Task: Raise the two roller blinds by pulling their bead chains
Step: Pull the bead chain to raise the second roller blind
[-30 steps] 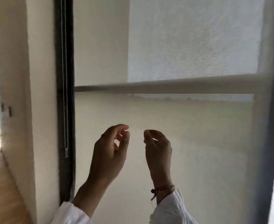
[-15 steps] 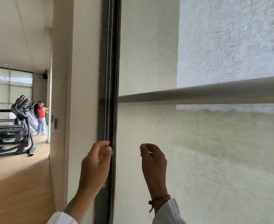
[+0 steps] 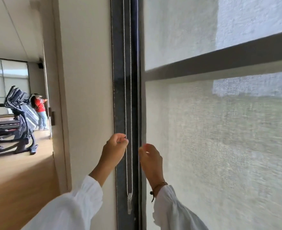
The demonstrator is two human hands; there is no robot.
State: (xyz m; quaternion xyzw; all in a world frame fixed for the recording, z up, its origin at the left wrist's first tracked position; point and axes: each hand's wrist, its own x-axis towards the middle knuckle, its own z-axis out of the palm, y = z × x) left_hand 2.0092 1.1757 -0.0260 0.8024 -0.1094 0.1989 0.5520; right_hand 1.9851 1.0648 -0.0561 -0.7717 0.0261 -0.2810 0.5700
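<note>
The bead chain point(image 3: 128, 97) hangs as a two-strand loop straight down the dark window frame point(image 3: 120, 80), its long axis vertical, ending in a clear plastic weight point(image 3: 129, 203) low on the frame. The roller blind point(image 3: 220, 146) it serves lies just to the right of the frame, its pale woven fabric down over the glass as far as the view reaches, with a horizontal bar showing as a dark band across it.

The left hand point(image 3: 115, 149) is the nearer one — it sits directly at the chain's left strand, thumb and forefinger closed to a narrow pinch at the strand. The beads appear caught between the tips, though the contact is too small to be certain. The right strand runs free just beside that hand.

The right hand point(image 3: 151, 157) is raised on the far side of the frame, against the blind's edge, its fingers loosely curled and nearly together — it seems to hold nothing, and the right strand lies a short way to its left.

The pull looks barely begun, judging by how the blind lies. The coming move likely calls for a straight downward draw along the chain's own line.
</note>
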